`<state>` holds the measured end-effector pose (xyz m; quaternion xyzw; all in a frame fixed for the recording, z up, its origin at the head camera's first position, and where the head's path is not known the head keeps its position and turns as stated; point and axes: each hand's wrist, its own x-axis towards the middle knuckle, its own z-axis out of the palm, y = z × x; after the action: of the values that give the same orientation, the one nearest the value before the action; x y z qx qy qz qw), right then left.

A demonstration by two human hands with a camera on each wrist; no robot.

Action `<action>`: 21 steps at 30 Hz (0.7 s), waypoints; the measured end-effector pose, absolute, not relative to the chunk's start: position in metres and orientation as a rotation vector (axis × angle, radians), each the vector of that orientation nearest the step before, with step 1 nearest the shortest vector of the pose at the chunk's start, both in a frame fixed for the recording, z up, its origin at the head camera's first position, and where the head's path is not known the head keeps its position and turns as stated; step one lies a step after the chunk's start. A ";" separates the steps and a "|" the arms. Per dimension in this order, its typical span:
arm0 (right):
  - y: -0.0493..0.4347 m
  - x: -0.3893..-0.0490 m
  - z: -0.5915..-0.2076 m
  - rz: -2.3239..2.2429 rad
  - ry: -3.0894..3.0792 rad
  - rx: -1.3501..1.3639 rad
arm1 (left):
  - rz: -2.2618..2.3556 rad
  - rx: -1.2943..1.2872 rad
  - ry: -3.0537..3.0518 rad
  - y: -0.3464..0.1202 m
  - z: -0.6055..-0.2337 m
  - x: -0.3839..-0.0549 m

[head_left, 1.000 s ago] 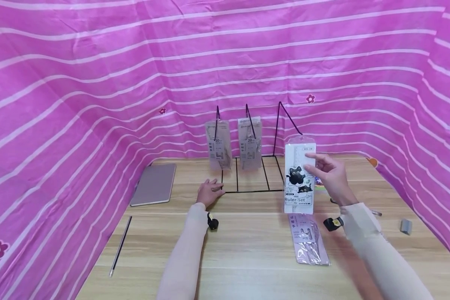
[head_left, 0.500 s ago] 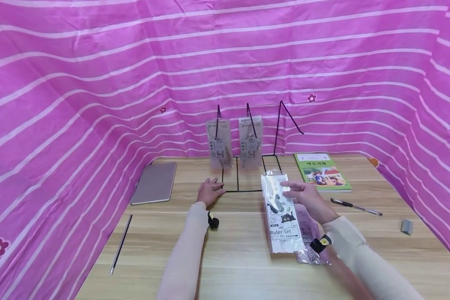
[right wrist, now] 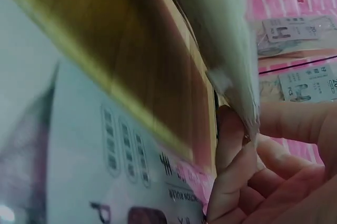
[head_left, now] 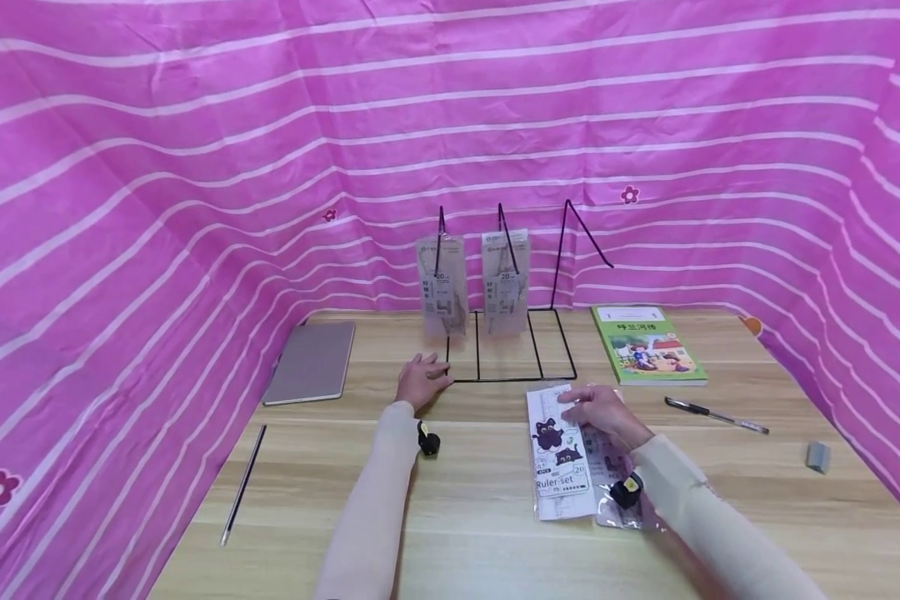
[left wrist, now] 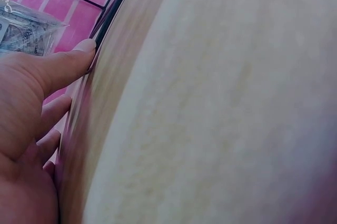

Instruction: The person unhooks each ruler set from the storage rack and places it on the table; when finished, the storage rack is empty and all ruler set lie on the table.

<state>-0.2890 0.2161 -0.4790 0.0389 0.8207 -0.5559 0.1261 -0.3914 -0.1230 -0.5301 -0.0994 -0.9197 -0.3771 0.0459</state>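
In the head view my right hand point(head_left: 602, 412) pinches the upper edge of a white ruler set pack point(head_left: 561, 487) printed with black cats. The pack is low over the table's right-centre, partly covering a second, pinkish ruler set pack point(head_left: 606, 457). The right wrist view has thumb and fingers point(right wrist: 234, 168) closed on the pack's edge. My left hand point(head_left: 422, 381) rests at the front left corner of a black wire rack point(head_left: 495, 381), fingers relaxed, the thumb point(left wrist: 79, 58) touching the wire. From two rack hooks hang clear packs, a left one point(head_left: 442, 287) and a middle one point(head_left: 505, 287).
The rack's right hook point(head_left: 590, 234) is bare. A green book point(head_left: 648, 346), a black pen point(head_left: 716, 414) and a grey eraser point(head_left: 817, 457) lie at right. At left are a grey notebook point(head_left: 311, 364) and a dark pen point(head_left: 243, 483). Pink striped cloth point(head_left: 450, 108) surrounds the table.
My right hand has carried the cat-printed ruler set pack from the right hook down and slightly left, over the pack on the table. The left hand stays at the rack's corner.
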 end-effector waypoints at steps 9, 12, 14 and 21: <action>0.210 -0.294 -0.480 -1.288 2.622 -0.002 | -1.133 -0.323 -2.800 -0.123 -0.527 -0.392; 0.208 -0.293 -0.479 -1.182 2.689 -0.052 | -1.144 -0.319 -2.796 -0.124 -0.528 -0.391; 0.208 -0.292 -0.479 -1.142 2.713 -0.106 | -1.157 -0.315 -2.795 -0.124 -0.529 -0.391; 0.207 -0.290 -0.477 -1.081 2.750 -0.213 | -1.166 -0.304 -2.802 -0.124 -0.533 -0.394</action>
<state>-0.2902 0.2070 -0.4766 -0.0715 0.9245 -0.3636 0.0894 -0.3944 -0.1238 -0.5335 -0.0995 -0.9177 -0.3818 0.0459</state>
